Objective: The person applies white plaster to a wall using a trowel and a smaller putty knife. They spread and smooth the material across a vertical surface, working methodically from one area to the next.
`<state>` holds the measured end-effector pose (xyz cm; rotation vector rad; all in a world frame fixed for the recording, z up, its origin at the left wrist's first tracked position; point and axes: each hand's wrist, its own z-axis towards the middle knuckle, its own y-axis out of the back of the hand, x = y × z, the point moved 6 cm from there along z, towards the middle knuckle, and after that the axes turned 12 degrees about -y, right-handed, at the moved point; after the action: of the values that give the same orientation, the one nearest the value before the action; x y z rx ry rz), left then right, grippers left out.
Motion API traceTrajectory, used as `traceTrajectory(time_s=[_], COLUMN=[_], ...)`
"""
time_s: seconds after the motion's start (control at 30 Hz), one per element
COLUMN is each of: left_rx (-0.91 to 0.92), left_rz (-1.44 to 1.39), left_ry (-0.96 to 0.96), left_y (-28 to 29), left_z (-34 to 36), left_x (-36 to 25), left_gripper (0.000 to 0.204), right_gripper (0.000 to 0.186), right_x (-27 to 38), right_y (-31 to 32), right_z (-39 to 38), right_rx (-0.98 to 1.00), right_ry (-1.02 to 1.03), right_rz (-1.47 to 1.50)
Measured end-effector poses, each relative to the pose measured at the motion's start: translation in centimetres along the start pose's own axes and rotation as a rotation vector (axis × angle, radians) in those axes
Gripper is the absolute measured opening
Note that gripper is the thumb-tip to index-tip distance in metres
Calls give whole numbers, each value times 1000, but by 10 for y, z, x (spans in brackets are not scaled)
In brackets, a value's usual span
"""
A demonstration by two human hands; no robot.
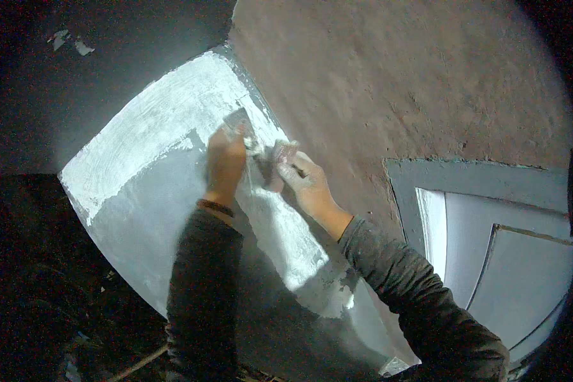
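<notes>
Both long sleeves (414,286) are dark grey, the right one creased; a thin brownish band (215,206) rings the left wrist (221,193); the right fingers (291,175) are smeared white.

Scraper blade (239,117) metal-looking; white coating (153,111) matt, streaky; grey surface (145,197) smooth, matt; brown wall (420,83) rough.

I'm seeing streaky white filler (146,108) edging raggedly over a grey wall (140,204); the neighbouring wall (426,83) is showing mottled brown, the door frame (477,178) is looking plain grey, and white smears are speckling the right hand (309,189).
</notes>
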<state>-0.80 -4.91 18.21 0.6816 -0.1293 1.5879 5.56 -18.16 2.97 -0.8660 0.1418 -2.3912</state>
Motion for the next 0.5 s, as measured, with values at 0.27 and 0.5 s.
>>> traceTrajectory(time_s=[0.27,0.5], left_rx=[120,185], left_rz=[149,355], left_ry=[318,353], left_y=[-1,-5], left_z=[55,67], left_x=[4,-26], left_gripper=[28,27], right_gripper=[19,24], right_x=[-49,-66], right_y=[0,-5], right_z=[-6,-7], right_rx=[-154,-47], right_ry=[194,330], right_rz=[-390,-510])
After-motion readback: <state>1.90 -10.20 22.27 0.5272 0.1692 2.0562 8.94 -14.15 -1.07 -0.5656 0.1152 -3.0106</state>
